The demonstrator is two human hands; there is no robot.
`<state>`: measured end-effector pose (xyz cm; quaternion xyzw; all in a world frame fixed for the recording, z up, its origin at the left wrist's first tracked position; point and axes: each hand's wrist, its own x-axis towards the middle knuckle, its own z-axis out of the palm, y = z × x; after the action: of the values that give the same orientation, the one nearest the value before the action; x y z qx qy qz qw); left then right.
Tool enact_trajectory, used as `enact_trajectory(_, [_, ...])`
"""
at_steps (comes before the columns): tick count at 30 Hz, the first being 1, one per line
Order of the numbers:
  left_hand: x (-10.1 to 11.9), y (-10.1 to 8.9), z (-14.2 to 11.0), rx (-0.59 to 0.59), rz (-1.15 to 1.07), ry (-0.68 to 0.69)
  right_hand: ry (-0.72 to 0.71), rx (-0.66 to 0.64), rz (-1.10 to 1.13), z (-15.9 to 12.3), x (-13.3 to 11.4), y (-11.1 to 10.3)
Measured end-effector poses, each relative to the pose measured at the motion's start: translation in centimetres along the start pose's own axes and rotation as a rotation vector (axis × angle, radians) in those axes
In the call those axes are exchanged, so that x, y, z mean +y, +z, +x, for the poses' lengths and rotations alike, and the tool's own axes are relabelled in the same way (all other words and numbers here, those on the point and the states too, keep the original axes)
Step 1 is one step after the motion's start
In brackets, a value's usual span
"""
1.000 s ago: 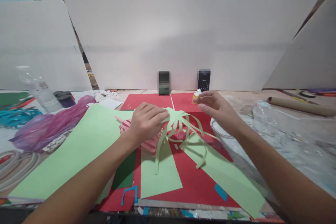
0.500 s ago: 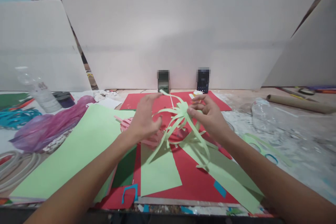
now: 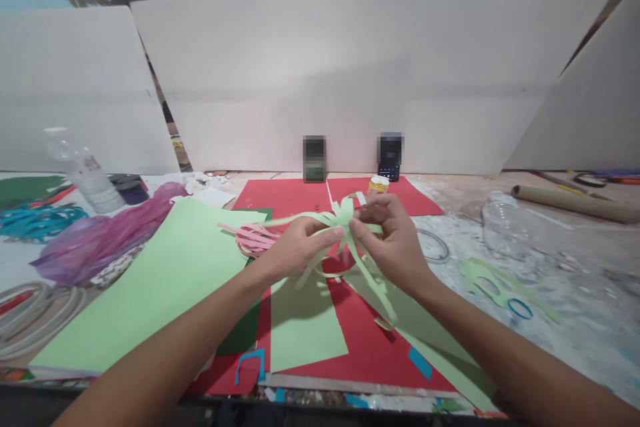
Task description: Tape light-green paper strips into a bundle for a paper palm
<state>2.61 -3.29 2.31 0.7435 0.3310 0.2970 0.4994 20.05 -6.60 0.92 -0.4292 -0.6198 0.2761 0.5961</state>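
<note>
A light green paper piece cut into long thin strips (image 3: 343,212) is held up over the red sheets, its strips fanning out and drooping from one middle. My left hand (image 3: 305,247) pinches it from the left, thumb close to the middle. From the right, my right hand (image 3: 393,237) grips the same middle between thumb and fingers. Below lie a light green paper piece (image 3: 306,333) and a longer green strip of paper (image 3: 440,340) on a red sheet (image 3: 360,353). Pink paper strips (image 3: 254,240) lie just behind my left hand.
Large green sheets (image 3: 135,293) and a pink plastic bag (image 3: 120,233) lie left, near a plastic bottle (image 3: 87,170). Two phones (image 3: 315,160) lean on the white board (image 3: 350,73). A small yellow-labelled jar (image 3: 379,185), clear bottle (image 3: 500,220) and cardboard tube (image 3: 570,203) stand or lie rightward.
My left hand has moved right from beside the strips and closed on the green strip piece near its middle. My right hand keeps its hold.
</note>
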Motion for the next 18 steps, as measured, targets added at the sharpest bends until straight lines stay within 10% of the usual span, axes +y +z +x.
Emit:
enact_trajectory(10, [-0.8,0.3,0.0,0.198,-0.024,-0.090,-0.209,-0.030,-0.204,0.3,-0.9,-1.3])
enact_trajectory(18, [-0.2,1.1,-0.2,0.129,-0.137,-0.012,0.045,-0.298,-0.082,0.6,0.4,-1.3])
